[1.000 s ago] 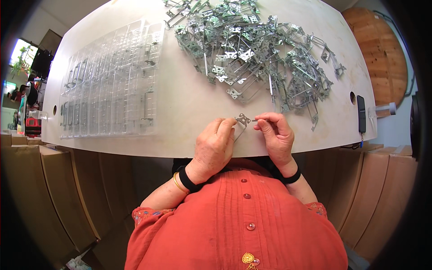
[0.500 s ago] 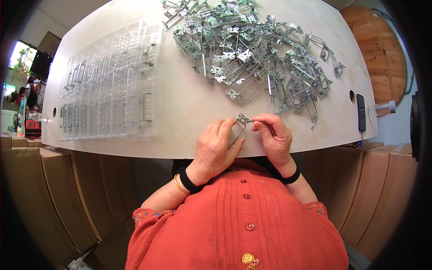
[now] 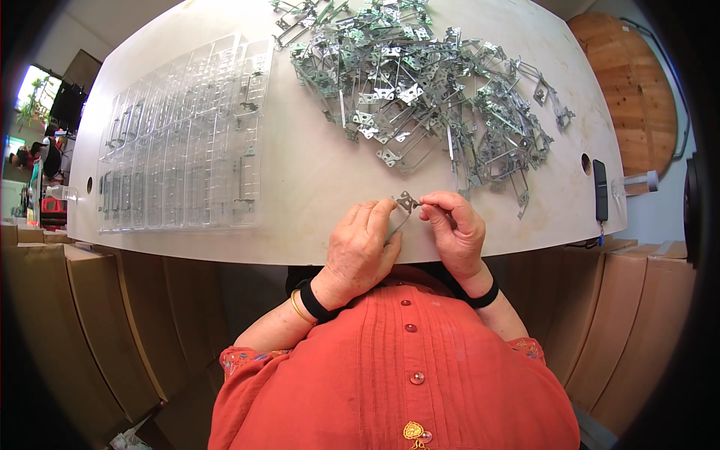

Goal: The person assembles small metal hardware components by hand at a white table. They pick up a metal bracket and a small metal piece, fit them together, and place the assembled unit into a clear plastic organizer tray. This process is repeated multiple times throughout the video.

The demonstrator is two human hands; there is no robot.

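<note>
Between my two hands, near the table's front edge, is a small metal bracket (image 3: 406,201) with a flat holed plate and a thin bent arm. My left hand (image 3: 361,241) is closed on its left side, the arm of the part running down by the thumb. The fingertips of my right hand (image 3: 456,229) pinch the right end of the plate. Whether they hold a second small piece there is too small to tell. A large tangled heap of similar metal brackets (image 3: 420,90) lies beyond my hands. To the left, clear plastic trays (image 3: 180,142) hold rows of metal parts.
On the right side of the white table (image 3: 300,195) lie a black phone-like device (image 3: 601,189) and a clear tube (image 3: 637,182). Cardboard boxes (image 3: 112,315) stand below the table at both sides. A round wooden board (image 3: 630,90) leans at the far right.
My left thumb has drawn in closer to the bracket's arm, and the bracket has shifted very slightly. My right hand keeps its pinch in nearly the same place.
</note>
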